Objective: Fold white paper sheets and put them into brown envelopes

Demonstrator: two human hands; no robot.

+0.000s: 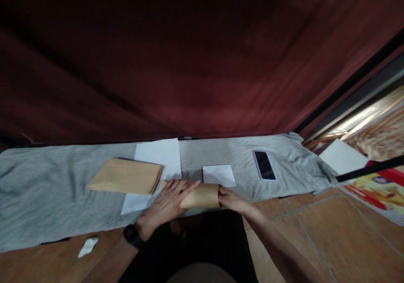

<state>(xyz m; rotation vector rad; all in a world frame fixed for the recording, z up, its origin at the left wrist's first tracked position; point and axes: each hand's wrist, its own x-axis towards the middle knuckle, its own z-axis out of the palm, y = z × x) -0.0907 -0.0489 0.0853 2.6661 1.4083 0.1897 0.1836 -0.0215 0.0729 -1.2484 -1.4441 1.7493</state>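
Observation:
A brown paper envelope lies at the near edge of a grey cloth, held from both sides. My left hand, with a black watch at the wrist, rests on the envelope's left end, fingers stretched over it. My right hand grips the right end, fingers closed on it. A stack of brown envelopes sits just left of my left hand, partly on a white sheet. A small folded white paper lies right behind the held envelope.
A dark phone lies face up on the cloth to the right. A crumpled white scrap is on the tiled floor at lower left. White paper and a colourful printed sheet lie at far right. A dark red curtain hangs behind.

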